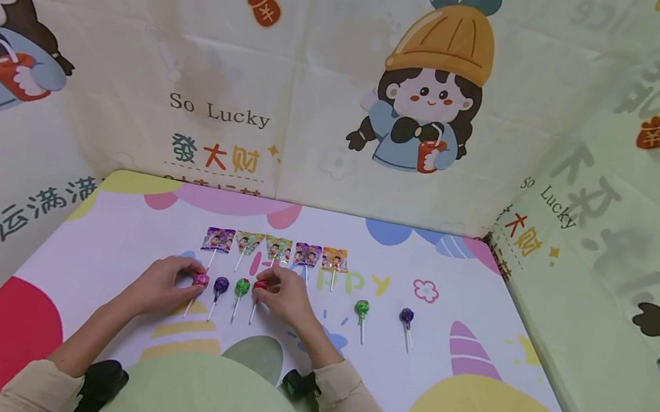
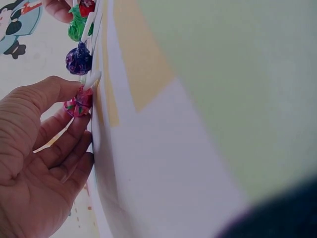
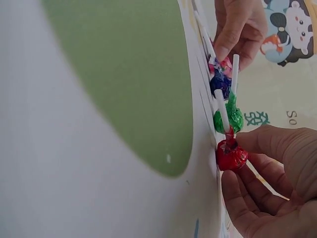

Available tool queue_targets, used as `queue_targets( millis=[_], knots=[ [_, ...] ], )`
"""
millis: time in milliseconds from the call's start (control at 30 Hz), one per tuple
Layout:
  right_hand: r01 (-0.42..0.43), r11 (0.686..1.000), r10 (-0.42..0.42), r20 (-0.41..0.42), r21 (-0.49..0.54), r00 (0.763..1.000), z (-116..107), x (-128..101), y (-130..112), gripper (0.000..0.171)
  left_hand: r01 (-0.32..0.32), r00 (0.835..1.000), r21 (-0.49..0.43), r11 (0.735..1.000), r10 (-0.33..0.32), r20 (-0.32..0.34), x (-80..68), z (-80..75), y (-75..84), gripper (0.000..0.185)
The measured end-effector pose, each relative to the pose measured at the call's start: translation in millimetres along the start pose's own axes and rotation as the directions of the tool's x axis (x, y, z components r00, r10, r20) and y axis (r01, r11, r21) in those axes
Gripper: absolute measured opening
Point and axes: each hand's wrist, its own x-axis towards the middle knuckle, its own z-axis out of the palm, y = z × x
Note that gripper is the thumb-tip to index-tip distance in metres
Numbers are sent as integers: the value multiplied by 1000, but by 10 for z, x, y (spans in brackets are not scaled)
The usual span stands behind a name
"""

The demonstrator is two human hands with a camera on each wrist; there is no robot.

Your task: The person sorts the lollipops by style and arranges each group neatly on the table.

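Left hand (image 1: 166, 285) pinches the pink lollipop (image 1: 200, 279); right hand (image 1: 287, 296) pinches the red lollipop (image 1: 259, 286). Four lollipops form a row at frame centre. A green lollipop (image 1: 362, 308) and a purple lollipop (image 1: 406, 315) lie apart to the right, apparently not yet lined up.

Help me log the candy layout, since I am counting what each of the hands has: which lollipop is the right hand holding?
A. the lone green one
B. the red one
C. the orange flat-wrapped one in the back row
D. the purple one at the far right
B: the right hand has its fingertips round the red lollipop, at the end of the row of four near lollipops in the head view.
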Motion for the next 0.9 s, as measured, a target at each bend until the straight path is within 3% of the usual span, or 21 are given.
queue_targets(
  millis=[433,900],
  knots=[
    [-31,999,31,-22,10,999,-65,-63,5,21,-4,1000,-4,1000,4,-4,-16,-12,6,29],
    [5,1000,-4,-42,8,999,-201,-198,-11,24,-2,1000,-15,1000,2,6,-10,-30,-4,30]
  ],
)
